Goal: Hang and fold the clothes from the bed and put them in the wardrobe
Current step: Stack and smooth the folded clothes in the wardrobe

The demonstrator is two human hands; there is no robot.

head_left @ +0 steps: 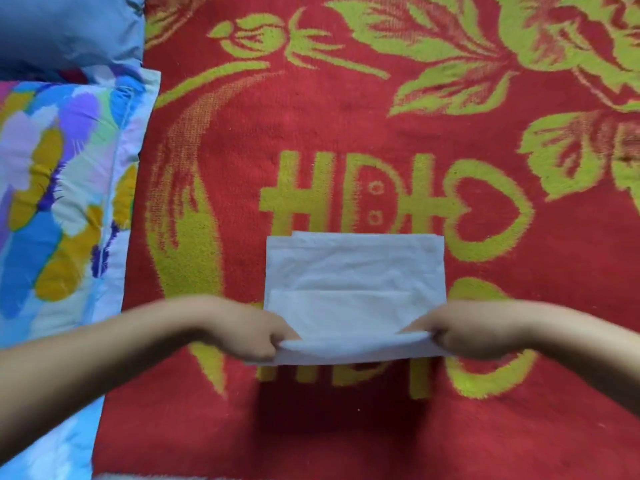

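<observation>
In the head view, a pale grey-white folded garment (353, 292) lay on a red blanket (346, 109) with a yellow-green pattern of flowers, leaves, letters and a heart. The garment was folded into a rectangle with several layers showing, and one fold line ran across it a little below its middle. Its far part rested flat on the blanket, over the lower part of the yellow letters. Its near edge was lifted off the blanket, and a dark shadow was under it.

The left hand (249, 332) held the near left corner of the garment. Its fingers were curled around the edge, with the cloth between thumb and fingers. The right hand (464, 329) held the near right corner in the same way, its fingers closed on the cloth. Both hands were blurred, so the single fingers were not clear. Both forearms were bare and came in from the lower corners of the picture.

To the left of the blanket, a pillow (59, 202) with blue, purple, yellow and white patches lay beside it, touching its edge. Above this pillow, in the upper left corner, was a plain blue-grey cushion (69, 29). A strip of light blue sheet (69, 445) showed at the lower left, under the left forearm.
</observation>
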